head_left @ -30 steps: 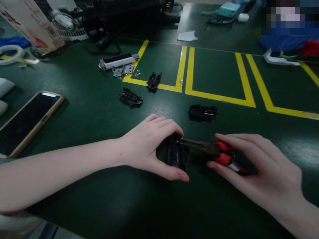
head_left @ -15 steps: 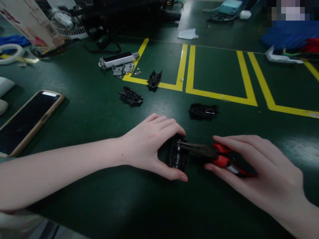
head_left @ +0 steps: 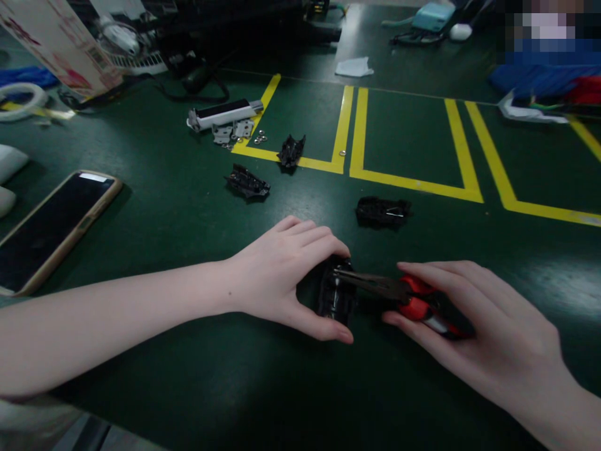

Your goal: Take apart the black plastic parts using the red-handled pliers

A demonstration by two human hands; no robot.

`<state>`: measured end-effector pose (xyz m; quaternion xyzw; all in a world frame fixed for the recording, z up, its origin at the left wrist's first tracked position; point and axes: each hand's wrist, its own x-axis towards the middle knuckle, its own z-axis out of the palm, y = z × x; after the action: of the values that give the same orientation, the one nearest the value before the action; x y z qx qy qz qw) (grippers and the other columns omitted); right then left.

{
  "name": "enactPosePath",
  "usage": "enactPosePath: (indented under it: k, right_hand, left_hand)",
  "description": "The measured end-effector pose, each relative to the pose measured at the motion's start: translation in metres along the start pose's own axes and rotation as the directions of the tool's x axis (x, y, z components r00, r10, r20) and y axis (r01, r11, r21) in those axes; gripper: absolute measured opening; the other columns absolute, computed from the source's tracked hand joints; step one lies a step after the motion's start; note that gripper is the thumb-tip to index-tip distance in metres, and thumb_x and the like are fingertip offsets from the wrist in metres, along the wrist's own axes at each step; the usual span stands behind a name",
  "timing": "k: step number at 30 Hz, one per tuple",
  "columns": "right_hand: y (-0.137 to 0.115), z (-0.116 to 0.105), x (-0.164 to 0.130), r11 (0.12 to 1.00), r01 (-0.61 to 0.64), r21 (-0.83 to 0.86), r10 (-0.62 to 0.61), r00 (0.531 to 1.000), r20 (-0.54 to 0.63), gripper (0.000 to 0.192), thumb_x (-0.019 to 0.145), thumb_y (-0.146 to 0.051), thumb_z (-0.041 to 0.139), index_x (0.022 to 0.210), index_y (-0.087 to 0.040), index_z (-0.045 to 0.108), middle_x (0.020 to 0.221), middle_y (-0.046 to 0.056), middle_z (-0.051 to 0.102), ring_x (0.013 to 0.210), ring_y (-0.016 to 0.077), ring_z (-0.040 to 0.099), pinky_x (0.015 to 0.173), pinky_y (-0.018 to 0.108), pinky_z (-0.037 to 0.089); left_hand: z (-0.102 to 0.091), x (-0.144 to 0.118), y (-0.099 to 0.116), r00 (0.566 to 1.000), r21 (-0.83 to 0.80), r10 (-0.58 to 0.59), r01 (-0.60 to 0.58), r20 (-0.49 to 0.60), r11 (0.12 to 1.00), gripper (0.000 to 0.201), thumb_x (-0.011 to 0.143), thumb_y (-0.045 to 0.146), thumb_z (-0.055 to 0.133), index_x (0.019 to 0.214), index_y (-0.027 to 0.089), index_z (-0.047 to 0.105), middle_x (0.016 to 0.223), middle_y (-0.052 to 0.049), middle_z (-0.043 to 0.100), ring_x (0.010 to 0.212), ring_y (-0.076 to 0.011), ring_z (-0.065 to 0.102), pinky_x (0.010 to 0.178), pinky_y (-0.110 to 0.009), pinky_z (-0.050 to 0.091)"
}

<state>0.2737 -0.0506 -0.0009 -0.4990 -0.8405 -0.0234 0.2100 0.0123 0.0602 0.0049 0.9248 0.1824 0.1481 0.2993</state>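
Note:
Between the thumb and fingers of my left hand [head_left: 300, 275] is a black plastic part [head_left: 335, 297] with a shiny inner surface, held down on the green table. My right hand [head_left: 488, 332] is closed around the red and black handles of a pair of long-nose pliers [head_left: 382, 285]. The pliers' jaws point left and their tips reach the upper part of the black piece. Whether they grip something small there I cannot tell. Beyond my hands lie more black plastic pieces: one [head_left: 382, 211] to the right, two others [head_left: 247, 181] [head_left: 291, 151] further left.
A phone in a tan case [head_left: 51, 228] lies at the left. Behind are a white-and-black bar [head_left: 224, 115], metal plates [head_left: 232, 131] and small rings [head_left: 260, 137]. Yellow tape [head_left: 417, 185] marks the table. A carton [head_left: 70, 53] stands back left; a person in blue [head_left: 554, 69] is back right.
My right hand and the pliers' handles have shifted slightly left and down, with the tips staying at the black part. My left hand keeps its hold.

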Motion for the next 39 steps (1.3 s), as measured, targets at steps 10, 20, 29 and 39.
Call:
enactPosePath:
  k: [10, 20, 29, 39]
  right_hand:
    - [0.0007, 0.0003, -0.0007, 1.0, 0.025, 0.017, -0.026, 0.999, 0.036, 0.041, 0.094, -0.043, 0.061, 0.129, -0.022, 0.057, 0.1, 0.01, 0.068, 0.084, 0.0243, 0.067, 0.063, 0.036, 0.056]
    - [0.0026, 0.0033, -0.006, 0.999, 0.011, 0.031, -0.013, 0.997, 0.075, 0.038, 0.093, -0.037, 0.063, 0.127, -0.021, 0.057, 0.102, 0.008, 0.067, 0.084, 0.0226, 0.067, 0.065, 0.035, 0.058]
    - [0.0004, 0.0046, -0.0065, 0.998, 0.005, 0.062, -0.01, 0.997, 0.073, 0.035, 0.095, -0.036, 0.059, 0.123, -0.016, 0.058, 0.099, 0.011, 0.066, 0.081, 0.0225, 0.065, 0.063, 0.034, 0.055]
    - [0.0037, 0.0048, -0.0035, 0.997, 0.006, 0.08, -0.013, 0.996, 0.088, 0.036, 0.093, -0.04, 0.062, 0.12, -0.017, 0.06, 0.098, 0.01, 0.067, 0.08, 0.0214, 0.065, 0.063, 0.032, 0.054]
  left_hand:
    - [0.003, -0.0023, 0.0016, 0.999, 0.048, 0.032, -0.031, -0.018, 0.998, 0.072, 0.077, 0.066, 0.07, 0.127, 0.016, 0.059, 0.118, -0.01, 0.07, 0.108, -0.0284, 0.063, 0.095, -0.042, 0.042]
    - [0.0046, -0.003, 0.0013, 0.997, 0.105, 0.077, -0.074, -0.025, 0.992, 0.071, 0.079, 0.066, 0.069, 0.126, 0.013, 0.059, 0.117, -0.011, 0.069, 0.106, -0.0271, 0.063, 0.092, -0.04, 0.042]
    - [0.0052, -0.0035, -0.0004, 0.993, 0.122, 0.109, -0.103, -0.038, 0.987, 0.069, 0.081, 0.065, 0.067, 0.125, 0.011, 0.059, 0.117, -0.011, 0.068, 0.105, -0.0262, 0.063, 0.092, -0.039, 0.042]
    - [0.0065, -0.0037, -0.0008, 0.992, 0.133, 0.113, -0.105, -0.054, 0.986, 0.072, 0.08, 0.066, 0.068, 0.124, 0.01, 0.06, 0.115, -0.011, 0.069, 0.104, -0.0258, 0.064, 0.092, -0.04, 0.042]
